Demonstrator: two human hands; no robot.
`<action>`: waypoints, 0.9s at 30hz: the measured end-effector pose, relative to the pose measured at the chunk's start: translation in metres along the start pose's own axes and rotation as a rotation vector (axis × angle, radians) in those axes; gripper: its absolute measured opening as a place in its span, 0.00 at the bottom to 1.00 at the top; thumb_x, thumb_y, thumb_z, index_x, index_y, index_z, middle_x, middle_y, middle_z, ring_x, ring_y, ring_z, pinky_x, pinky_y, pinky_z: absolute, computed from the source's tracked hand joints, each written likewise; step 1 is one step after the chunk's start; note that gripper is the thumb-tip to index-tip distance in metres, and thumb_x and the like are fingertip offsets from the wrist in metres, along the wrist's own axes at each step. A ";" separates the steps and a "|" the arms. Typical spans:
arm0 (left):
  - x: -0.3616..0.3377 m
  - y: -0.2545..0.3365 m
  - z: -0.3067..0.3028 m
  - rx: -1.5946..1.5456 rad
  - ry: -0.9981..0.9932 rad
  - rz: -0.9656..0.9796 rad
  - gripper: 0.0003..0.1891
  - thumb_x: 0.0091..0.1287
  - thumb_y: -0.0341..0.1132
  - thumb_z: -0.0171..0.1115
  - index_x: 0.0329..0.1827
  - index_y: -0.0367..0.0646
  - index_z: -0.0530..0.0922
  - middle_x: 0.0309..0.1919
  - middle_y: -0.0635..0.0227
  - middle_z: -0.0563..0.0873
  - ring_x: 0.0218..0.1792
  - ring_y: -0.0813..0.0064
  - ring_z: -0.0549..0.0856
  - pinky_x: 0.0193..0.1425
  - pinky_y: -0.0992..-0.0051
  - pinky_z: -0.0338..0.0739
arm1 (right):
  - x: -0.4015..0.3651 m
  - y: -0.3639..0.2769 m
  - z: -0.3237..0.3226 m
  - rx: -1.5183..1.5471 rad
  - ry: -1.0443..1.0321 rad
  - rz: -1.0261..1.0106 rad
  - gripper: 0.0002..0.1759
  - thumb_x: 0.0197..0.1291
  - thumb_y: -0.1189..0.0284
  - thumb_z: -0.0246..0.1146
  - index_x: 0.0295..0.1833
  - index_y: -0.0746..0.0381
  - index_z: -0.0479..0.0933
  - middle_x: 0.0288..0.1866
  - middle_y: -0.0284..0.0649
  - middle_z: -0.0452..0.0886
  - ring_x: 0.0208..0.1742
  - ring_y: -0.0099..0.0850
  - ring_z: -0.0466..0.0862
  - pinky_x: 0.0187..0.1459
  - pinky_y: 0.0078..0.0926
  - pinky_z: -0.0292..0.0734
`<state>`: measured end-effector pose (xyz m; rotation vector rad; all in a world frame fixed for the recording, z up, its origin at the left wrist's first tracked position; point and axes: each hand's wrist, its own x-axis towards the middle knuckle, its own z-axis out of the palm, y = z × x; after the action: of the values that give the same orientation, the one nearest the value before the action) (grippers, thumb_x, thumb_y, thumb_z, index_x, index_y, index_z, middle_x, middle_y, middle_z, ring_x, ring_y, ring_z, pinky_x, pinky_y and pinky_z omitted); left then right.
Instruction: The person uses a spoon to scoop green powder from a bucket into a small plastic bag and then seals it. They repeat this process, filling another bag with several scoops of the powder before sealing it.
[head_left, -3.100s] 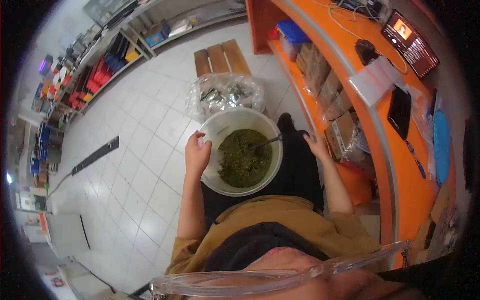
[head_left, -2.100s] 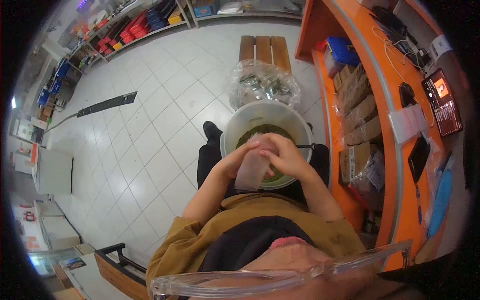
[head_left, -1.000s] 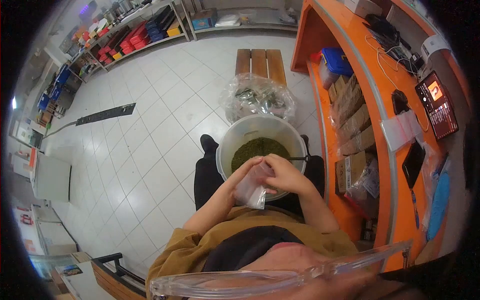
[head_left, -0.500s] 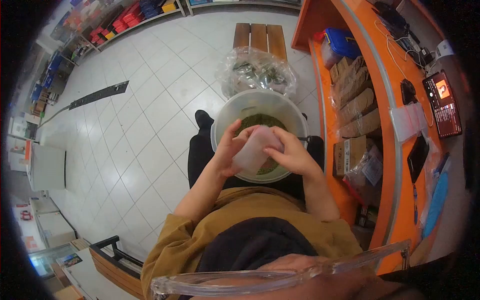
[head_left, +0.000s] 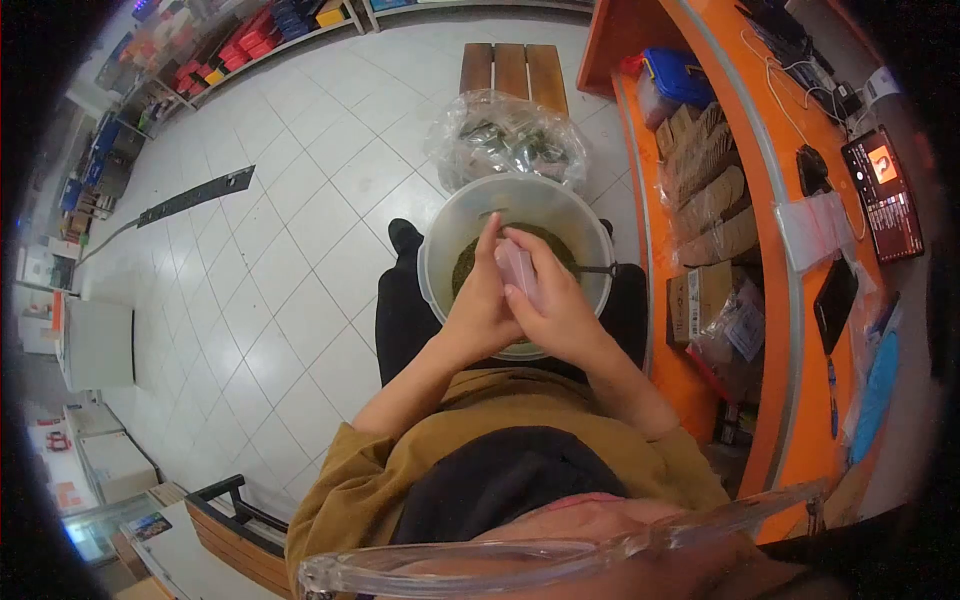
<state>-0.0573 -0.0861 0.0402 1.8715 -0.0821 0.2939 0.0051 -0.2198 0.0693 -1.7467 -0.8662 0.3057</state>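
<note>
Over a translucent white bucket (head_left: 440,225) between my knees, both hands press together round a small clear plastic bag (head_left: 520,275) with a pinkish tint. My left hand (head_left: 482,305) is closed against the bag's left side, one finger pointing up. On the other side, my right hand (head_left: 556,308) wraps its fingers over the bag, with the thumb across its front. Much of the bag is hidden by my hands. Crumbled green leaf material (head_left: 463,268) lies in the bucket below, and a thin dark handle (head_left: 597,269) reaches over the bucket's right rim.
Beyond the bucket, a clear plastic sack (head_left: 510,145) with green leaves rests by a wooden slatted bench (head_left: 512,75). An orange counter (head_left: 745,110) with shelves runs along my right, holding a cardboard box (head_left: 700,303), a phone with a lit screen (head_left: 882,195) and a bundle of small bags (head_left: 815,230).
My hands have come closer together, squeezing the bag into a smaller, more upright shape. The left hand has turned inward and less of the bag shows.
</note>
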 end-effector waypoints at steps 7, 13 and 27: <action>0.003 -0.015 -0.018 -1.115 -0.228 -0.396 0.38 0.60 0.38 0.59 0.74 0.42 0.57 0.50 0.50 0.80 0.48 0.60 0.83 0.55 0.65 0.77 | -0.001 0.003 -0.021 0.333 0.004 0.118 0.28 0.58 0.71 0.69 0.63 0.64 0.72 0.51 0.42 0.77 0.52 0.28 0.78 0.49 0.26 0.75; -0.012 -0.018 -0.015 -1.135 -0.269 -0.667 0.25 0.64 0.47 0.54 0.59 0.40 0.76 0.45 0.59 0.84 0.47 0.66 0.84 0.53 0.69 0.76 | 0.003 0.001 -0.025 -0.391 -0.059 -0.243 0.27 0.51 0.72 0.69 0.59 0.63 0.75 0.50 0.46 0.77 0.50 0.45 0.78 0.53 0.37 0.73; -0.005 0.000 -0.040 -0.299 -0.660 -0.420 0.21 0.67 0.33 0.52 0.62 0.34 0.71 0.55 0.60 0.78 0.60 0.71 0.74 0.65 0.73 0.67 | 0.000 0.003 -0.020 -0.060 -0.338 -0.147 0.18 0.52 0.83 0.59 0.52 0.67 0.72 0.46 0.49 0.75 0.50 0.48 0.77 0.53 0.40 0.72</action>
<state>-0.0685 -0.0485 0.0508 1.5708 -0.1670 -0.6014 0.0185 -0.2346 0.0743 -1.7016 -1.2518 0.4897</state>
